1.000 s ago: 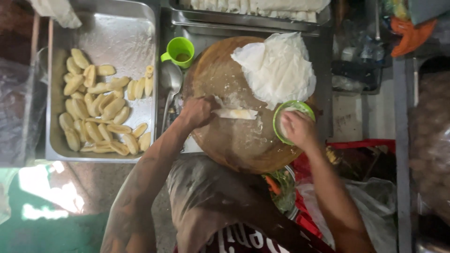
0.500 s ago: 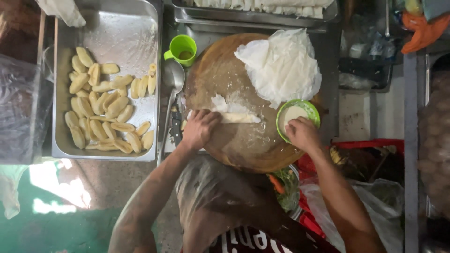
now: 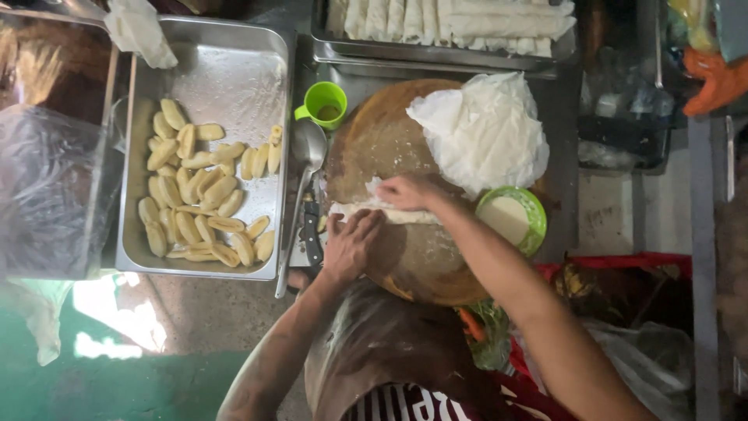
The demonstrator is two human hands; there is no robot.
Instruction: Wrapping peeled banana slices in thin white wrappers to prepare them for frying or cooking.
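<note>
Wrapper roll point(image 3: 389, 212): a thin white sheet folded into a long strip, lying across the round wooden board point(image 3: 405, 257), pinned flat from both ends so it cannot spring open.

Left hand point(image 3: 352, 243): palm down, fingers spread over the near left end of the roll, pressing rather than gripping.

Right hand point(image 3: 409, 191): fingers curled narrow, pinching the far edge of the same sheet just above the left hand.

Stack of loose wrappers point(image 3: 483, 132): crumpled white pile beyond the right hand, on the board's far side, within easy reach.

Green bowl point(image 3: 510, 220): pale paste inside, just right of the right forearm.

Metal tray point(image 3: 226, 78): well left of the left hand, holding peeled banana pieces point(image 3: 199, 195).

Green cup point(image 3: 325, 104) and ladle point(image 3: 305, 175): between tray and board.

Finished rolls point(image 3: 452, 23): in a far tray on the counter.
</note>
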